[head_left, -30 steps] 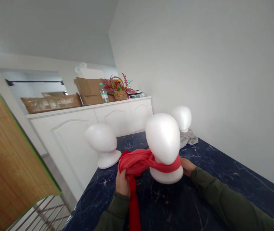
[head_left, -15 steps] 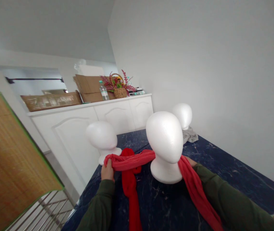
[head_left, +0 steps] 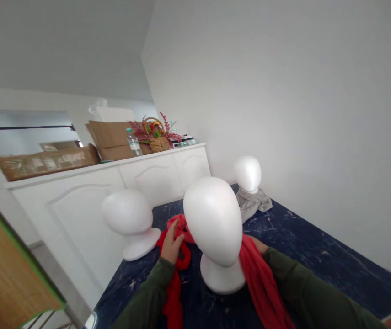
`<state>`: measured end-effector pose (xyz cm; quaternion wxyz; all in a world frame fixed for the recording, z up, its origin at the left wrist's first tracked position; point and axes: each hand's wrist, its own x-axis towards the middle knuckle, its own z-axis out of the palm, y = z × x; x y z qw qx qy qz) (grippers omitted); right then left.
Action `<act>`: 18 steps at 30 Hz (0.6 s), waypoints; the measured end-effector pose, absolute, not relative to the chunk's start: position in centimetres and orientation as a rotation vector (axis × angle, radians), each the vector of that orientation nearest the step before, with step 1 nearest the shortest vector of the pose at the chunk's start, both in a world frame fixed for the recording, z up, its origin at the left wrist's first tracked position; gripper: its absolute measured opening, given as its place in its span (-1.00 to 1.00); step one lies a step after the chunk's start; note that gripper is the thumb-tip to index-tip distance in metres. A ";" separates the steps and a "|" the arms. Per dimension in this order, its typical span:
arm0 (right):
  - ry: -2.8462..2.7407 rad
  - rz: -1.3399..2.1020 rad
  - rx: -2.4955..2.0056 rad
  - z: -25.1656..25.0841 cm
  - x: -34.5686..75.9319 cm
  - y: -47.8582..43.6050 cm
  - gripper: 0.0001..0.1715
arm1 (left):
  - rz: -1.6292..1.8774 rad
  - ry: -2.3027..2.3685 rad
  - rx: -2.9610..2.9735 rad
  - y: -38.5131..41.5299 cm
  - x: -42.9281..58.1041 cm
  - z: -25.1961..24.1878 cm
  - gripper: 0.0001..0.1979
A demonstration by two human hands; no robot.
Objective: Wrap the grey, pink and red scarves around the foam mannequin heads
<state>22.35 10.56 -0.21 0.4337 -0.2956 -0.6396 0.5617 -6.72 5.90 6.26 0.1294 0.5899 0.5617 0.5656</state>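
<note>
A coral-red scarf (head_left: pixel 257 278) passes behind the nearest white foam head (head_left: pixel 212 219), which stands upright on the table. One length hangs down on the head's right side. My left hand (head_left: pixel 171 246) is left of the head, its thumb and fingers around the scarf's bunched other part. On the right, my right hand (head_left: pixel 259 246) is at the scarf beside the head's neck, mostly hidden by cloth and closed on it. A brighter red scarf (head_left: pixel 173 292) lies under my left hand and runs toward me, close to a second foam head (head_left: pixel 130 214).
Farther back, a third foam head (head_left: pixel 248 173) has a grey scarf (head_left: pixel 255 201) around its base. The dark blue marbled table (head_left: pixel 305 246) meets a wall at right. A white cabinet (head_left: pixel 78 201) behind carries cardboard boxes (head_left: pixel 111 139), a bottle (head_left: pixel 134 144) and a flower basket (head_left: pixel 159 145).
My left hand has come inward and to the right, drawing the coral scarf behind the nearest head. My right hand stays at the neck's right side. The whole view has shifted.
</note>
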 end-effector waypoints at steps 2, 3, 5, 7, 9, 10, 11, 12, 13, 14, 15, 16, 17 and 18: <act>-1.552 1.417 -0.741 -0.3 22.1 10.4 -0.48 | 1.504 1.244 1.787 3.6 -4.1 5.1 -0.39; -1.542 1.419 -0.733 -0.3 21.9 10.2 -0.48 | 1.414 1.138 1.761 2.5 -2.9 4.7 -0.42; -1.532 1.411 -0.708 -0.2 21.6 9.7 -0.51 | 1.331 1.039 1.635 0.9 -0.9 4.5 -0.48; -1.521 1.416 -0.683 0.2 21.3 9.1 -0.52 | 1.385 1.067 1.486 0.4 0.5 4.7 -0.58; -1.527 1.431 -0.668 0.7 21.0 8.3 -0.53 | 1.467 1.127 1.394 0.6 1.2 4.9 -0.67; -1.552 1.440 -0.662 1.0 20.9 8.0 -0.55 | 1.483 1.154 1.374 0.7 1.3 5.1 -0.71; -1.592 1.449 -0.655 1.3 20.8 7.6 -0.58 | 1.490 1.176 1.359 0.8 1.3 5.2 -0.73; -1.633 1.457 -0.651 1.5 20.8 7.3 -0.60 | 1.496 1.193 1.335 0.8 1.1 5.3 -0.73; -1.667 1.461 -0.652 1.8 20.7 7.0 -0.62 | 1.505 1.209 1.307 0.6 0.7 5.4 -0.73; -1.678 1.468 -0.658 2.0 20.7 6.8 -0.62 | 1.514 1.230 1.284 0.3 0.0 5.6 -0.72; -1.662 1.485 -0.671 2.2 20.6 6.5 -0.60 | 1.532 1.261 1.277 -0.1 -0.9 5.7 -0.71; -1.628 1.510 -0.693 2.3 20.7 6.4 -0.58 | 1.552 1.307 1.296 -0.7 -2.2 5.8 -0.70; -1.590 1.540 -0.722 2.5 20.7 6.3 -0.55 | 1.576 1.376 1.335 -1.3 -3.8 5.8 -0.69; -1.557 1.567 -0.757 2.6 20.8 6.2 -0.53 | 1.614 1.473 1.397 -1.9 -5.7 5.8 -0.66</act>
